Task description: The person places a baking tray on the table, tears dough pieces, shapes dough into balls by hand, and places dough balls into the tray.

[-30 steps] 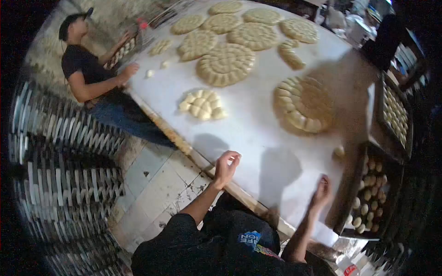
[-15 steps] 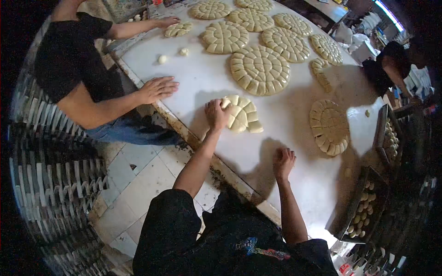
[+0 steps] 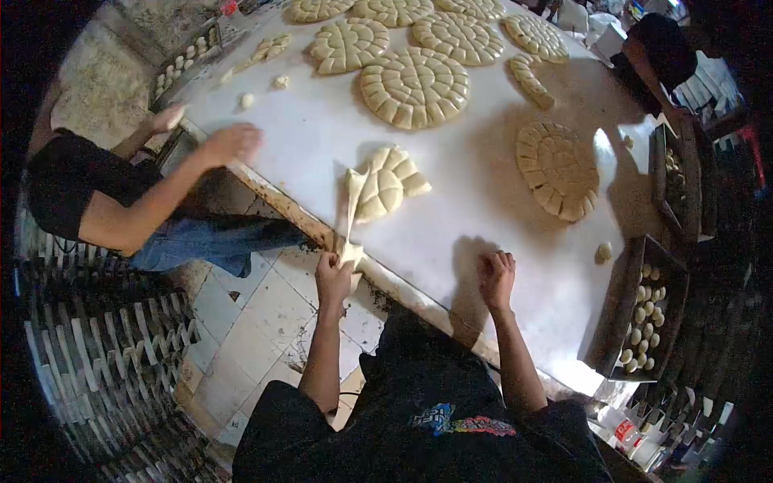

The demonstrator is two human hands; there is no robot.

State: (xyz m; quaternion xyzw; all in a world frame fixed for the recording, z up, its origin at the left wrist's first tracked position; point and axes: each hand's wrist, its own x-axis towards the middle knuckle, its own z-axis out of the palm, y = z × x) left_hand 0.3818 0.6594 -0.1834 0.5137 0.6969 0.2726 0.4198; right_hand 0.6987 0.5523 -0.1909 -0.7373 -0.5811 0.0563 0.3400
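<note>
My left hand (image 3: 332, 280) is closed on a piece of dough at the table's near edge. A thin stretched strand of dough (image 3: 353, 201) runs from it up to a small scored dough slab (image 3: 386, 185) lying on the white table (image 3: 419, 249). My right hand (image 3: 497, 278) is over the table near its front edge, fingers curled in, with nothing visible in it. Farther back lie several large round scored doughs (image 3: 415, 87), and a single scored round (image 3: 557, 171) is at the right.
At the left edge a co-worker (image 3: 121, 193) has both hands by the table, near two small dough balls (image 3: 246, 101). Another person (image 3: 656, 60) is at the back right. Trays of dough balls (image 3: 644, 314) stand along the right side.
My left hand has pulled from the slab toward the near edge, stretching dough out with it. My right hand has barely moved. The co-worker's nearer hand has moved back, away from the slab.
</note>
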